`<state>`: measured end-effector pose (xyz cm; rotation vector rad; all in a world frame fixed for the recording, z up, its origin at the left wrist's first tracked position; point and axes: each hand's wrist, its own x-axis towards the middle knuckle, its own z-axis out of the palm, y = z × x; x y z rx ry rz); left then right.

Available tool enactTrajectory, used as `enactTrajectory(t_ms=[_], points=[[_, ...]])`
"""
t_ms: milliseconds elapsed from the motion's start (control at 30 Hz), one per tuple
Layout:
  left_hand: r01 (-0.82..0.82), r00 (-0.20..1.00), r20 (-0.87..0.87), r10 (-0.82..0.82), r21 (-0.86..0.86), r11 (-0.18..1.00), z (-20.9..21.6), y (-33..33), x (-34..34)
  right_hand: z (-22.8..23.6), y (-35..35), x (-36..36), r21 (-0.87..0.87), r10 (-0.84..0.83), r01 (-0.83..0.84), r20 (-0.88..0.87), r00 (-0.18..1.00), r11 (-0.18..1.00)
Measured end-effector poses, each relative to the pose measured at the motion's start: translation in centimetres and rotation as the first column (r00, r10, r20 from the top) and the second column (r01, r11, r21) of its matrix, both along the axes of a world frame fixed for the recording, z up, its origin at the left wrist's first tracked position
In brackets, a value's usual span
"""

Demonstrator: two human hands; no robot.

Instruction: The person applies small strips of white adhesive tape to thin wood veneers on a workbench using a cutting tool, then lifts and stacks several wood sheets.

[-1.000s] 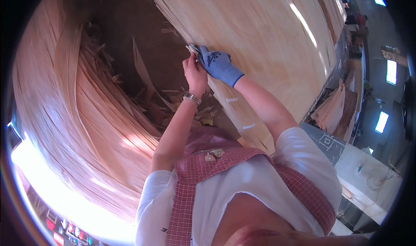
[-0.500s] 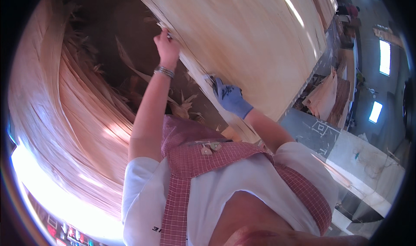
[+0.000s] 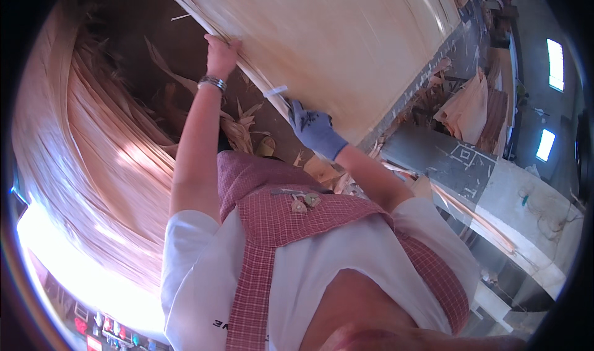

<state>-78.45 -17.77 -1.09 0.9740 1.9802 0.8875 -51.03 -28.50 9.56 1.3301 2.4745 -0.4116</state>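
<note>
A broad, pale wood veneer sheet [image 3: 346,54] lies in front of me, slanting from upper left to lower right. My bare left hand [image 3: 221,54], with a metal band at the wrist, is closed on its left edge, where thin strips stick out. Closer to me on that same edge is my right hand [image 3: 314,128], in a blue-grey glove with dark patches. Its fingers are curled closed; what they hold is hidden. Just beyond the gloved fingertips a small whitish flat piece [image 3: 275,91] crosses the edge, its kind unclear.
A large curved pile of veneer [image 3: 117,165] fills the left side. Torn scraps [image 3: 238,128] lie on the dark floor between pile and sheet. Right of me are a dark surface with white marks [image 3: 445,156], a pale block [image 3: 532,196] and more veneer pieces [image 3: 464,113].
Both hands have shifted slightly left in view, the left hand also a bit upward. The sheet's near end has drawn away from me, baring more of the dark marked surface.
</note>
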Motion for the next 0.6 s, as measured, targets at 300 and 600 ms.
enactTrajectory(t_ms=[300,600], points=[[0.13,0.982,0.159,-0.102,-0.171,0.977,-0.6,1.7,-1.7,-1.0,-14.9,19.2,-0.044,-0.101,0.098,-0.075,0.992,0.994],[-0.237,0.916,0.362,0.174,0.138,0.962,1.0,-0.1,-0.1,1.5,-8.9,19.6,0.235,-0.144,0.177,-0.153,0.978,0.956]])
